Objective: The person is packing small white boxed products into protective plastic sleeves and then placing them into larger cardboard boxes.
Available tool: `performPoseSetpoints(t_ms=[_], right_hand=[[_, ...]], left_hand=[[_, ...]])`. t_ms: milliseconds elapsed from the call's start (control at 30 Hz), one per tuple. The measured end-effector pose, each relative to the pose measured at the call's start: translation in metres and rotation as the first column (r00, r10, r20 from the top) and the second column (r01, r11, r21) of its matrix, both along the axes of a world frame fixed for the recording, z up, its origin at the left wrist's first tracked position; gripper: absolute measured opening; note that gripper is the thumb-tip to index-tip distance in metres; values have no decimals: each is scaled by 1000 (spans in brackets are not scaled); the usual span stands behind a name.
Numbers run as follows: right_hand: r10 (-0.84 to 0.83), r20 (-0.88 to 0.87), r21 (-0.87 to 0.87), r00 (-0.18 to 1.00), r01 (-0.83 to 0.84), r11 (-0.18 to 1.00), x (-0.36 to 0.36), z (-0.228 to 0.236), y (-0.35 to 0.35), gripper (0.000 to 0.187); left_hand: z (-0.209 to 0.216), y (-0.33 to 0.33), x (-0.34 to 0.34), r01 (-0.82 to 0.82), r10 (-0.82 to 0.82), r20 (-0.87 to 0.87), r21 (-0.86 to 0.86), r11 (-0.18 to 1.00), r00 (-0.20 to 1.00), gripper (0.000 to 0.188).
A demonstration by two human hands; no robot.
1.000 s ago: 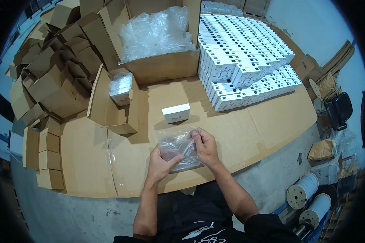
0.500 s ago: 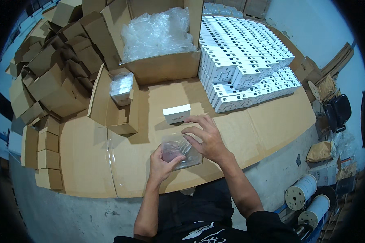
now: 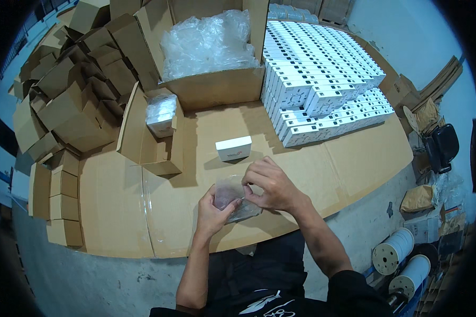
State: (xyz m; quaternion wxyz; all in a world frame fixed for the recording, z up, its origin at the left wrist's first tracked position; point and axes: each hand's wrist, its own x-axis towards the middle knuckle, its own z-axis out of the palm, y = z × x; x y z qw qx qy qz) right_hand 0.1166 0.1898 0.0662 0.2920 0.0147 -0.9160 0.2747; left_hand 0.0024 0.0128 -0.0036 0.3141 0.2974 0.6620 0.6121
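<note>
Near the table's front edge, my left hand (image 3: 210, 215) holds a clear plastic bag (image 3: 228, 188), thumb on top and fingers underneath. My right hand (image 3: 274, 185) is closed in a pinch at the bag's upper right edge. Whether it grips one layer or both I cannot make out. Just beyond my hands a small white box (image 3: 234, 150) stands on its long side, touched by neither hand. To the left, an open cardboard carton (image 3: 169, 168) contains several white boxes wrapped in clear plastic (image 3: 161, 113).
A big open carton (image 3: 217, 87) full of clear plastic bags (image 3: 209, 45) stands at the back. White boxes (image 3: 322, 79) are stacked in rows at back right. Folded cartons (image 3: 74, 116) pile up at left. The table (image 3: 111, 211) is covered with cardboard. Cable spools (image 3: 394, 251) sit on the right.
My right hand has come down onto the bag's edge, and its spread fingers have closed into a pinch. My left hand keeps its hold on the bag.
</note>
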Motion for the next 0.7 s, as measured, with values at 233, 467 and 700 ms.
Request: performPoseSetpoints(t_ms=[233, 467, 700], right_hand=[[124, 447, -103, 886, -87, 991, -6, 20, 10, 18], [289, 444, -142, 848, -252, 957, -14, 41, 18, 20], [349, 552, -331, 758, -185, 925, -15, 42, 15, 31]], left_hand=[[1, -4, 1, 9, -8, 9, -18, 1000, 1000, 48], [9, -1, 2, 40, -34, -116, 48, 998, 993, 69], [-5, -2, 2, -5, 10, -80, 70, 998, 997, 75]])
